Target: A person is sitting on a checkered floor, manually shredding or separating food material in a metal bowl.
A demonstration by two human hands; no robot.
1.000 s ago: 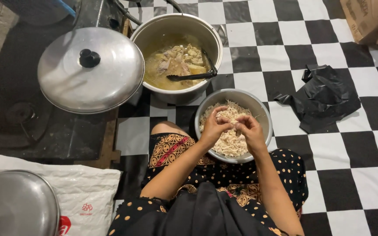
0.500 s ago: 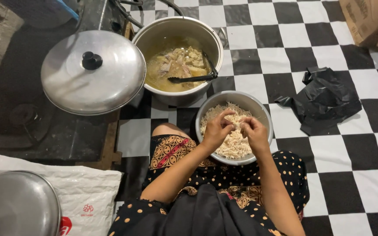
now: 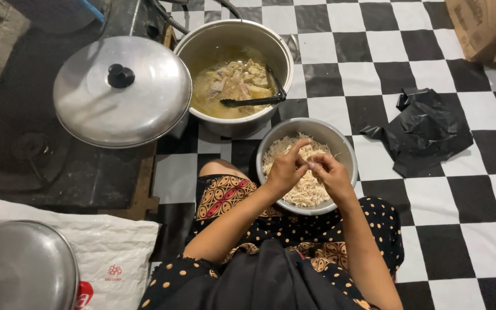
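Observation:
I sit on a checkered floor with a metal bowl [image 3: 341, 146] of pale shredded meat [image 3: 311, 192] in front of my lap. Both hands hover over that bowl, fingertips meeting. My left hand [image 3: 285, 169] and my right hand [image 3: 329, 175] pinch a small piece of the shredded meat between them. Beyond the bowl stands a large metal pot [image 3: 202, 40] of yellowish broth with meat pieces [image 3: 233, 80]. Black tongs [image 3: 254, 101] rest inside it, leaning on the right rim.
A big lidded pot [image 3: 121, 89] sits on a dark low surface at the left. Another metal lid [image 3: 21, 267] lies on a white plastic bag [image 3: 116, 252] at lower left. A crumpled black plastic bag [image 3: 426, 129] lies to the right, a cardboard box [image 3: 483, 28] at top right.
My hands stay over the bowl, fingers working the shredded meat. The left index finger has lifted slightly. The view has shifted a little.

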